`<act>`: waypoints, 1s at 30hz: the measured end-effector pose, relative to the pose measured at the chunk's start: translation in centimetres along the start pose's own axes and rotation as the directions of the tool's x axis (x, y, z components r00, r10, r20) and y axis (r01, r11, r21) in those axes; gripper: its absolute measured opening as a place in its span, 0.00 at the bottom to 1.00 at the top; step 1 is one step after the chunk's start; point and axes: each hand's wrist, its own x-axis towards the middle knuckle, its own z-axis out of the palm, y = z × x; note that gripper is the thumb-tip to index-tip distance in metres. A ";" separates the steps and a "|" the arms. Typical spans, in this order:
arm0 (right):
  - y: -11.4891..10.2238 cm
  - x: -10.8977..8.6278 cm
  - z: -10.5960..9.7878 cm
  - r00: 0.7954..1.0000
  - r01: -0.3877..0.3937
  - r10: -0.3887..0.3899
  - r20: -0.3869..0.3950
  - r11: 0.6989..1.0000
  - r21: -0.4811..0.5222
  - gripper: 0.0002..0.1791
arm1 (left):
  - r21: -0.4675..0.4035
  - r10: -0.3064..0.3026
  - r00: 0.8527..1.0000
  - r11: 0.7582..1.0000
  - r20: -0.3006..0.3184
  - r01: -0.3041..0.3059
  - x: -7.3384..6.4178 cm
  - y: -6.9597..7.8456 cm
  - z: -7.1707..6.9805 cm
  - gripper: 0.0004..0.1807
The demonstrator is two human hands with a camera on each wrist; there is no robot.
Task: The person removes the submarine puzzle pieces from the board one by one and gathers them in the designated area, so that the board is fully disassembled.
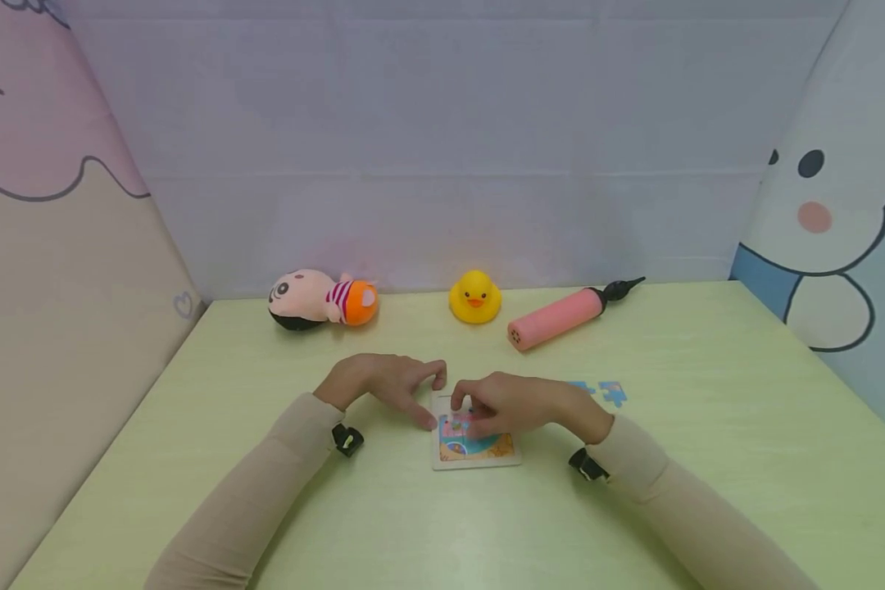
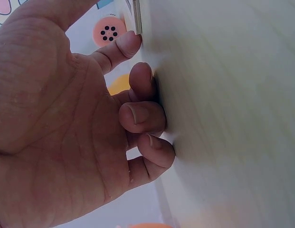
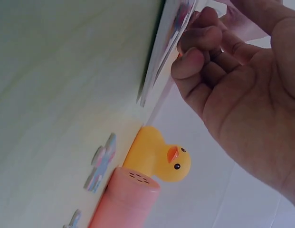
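A small square jigsaw puzzle (image 1: 479, 449) with a pale frame and a colourful picture lies on the table in the head view. My left hand (image 1: 394, 383) is at its left side, thumb tip at the frame's edge and index finger near the upper left corner. In the left wrist view, the other fingers (image 2: 143, 118) rest loosely bent on the tabletop. Over the puzzle, my right hand (image 1: 512, 403) has its fingers curled down, pinching a small puzzle piece against the picture; the hand hides part of the board. The right wrist view shows the bent fingers (image 3: 189, 64) beside the board's edge.
Two loose blue puzzle pieces, one plainly visible piece (image 1: 614, 392) and one partly hidden piece (image 1: 581, 386), lie right of the right hand. Along the back stand a doll (image 1: 323, 300), a yellow rubber duck (image 1: 475, 297) and a pink hand pump (image 1: 560, 318). A pale wall covering (image 1: 442, 164) rises behind.
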 end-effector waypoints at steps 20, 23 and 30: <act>-0.8 0.7 1.1 0.998 -0.061 0.061 -0.002 0.998 -0.034 0.18 | 0.014 0.000 1.000 1.000 -0.004 0.000 0.0 -0.2 -0.2 0.28; -0.8 0.7 1.1 0.998 -0.063 0.063 -0.002 0.997 -0.038 0.18 | 0.016 0.001 1.000 1.000 -0.004 -0.001 0.0 -0.2 -0.2 0.28; -0.9 0.6 1.0 0.997 -0.079 0.079 0.004 0.996 -0.030 0.18 | 0.006 0.007 1.000 1.000 0.003 -0.007 0.1 -0.1 -0.1 0.28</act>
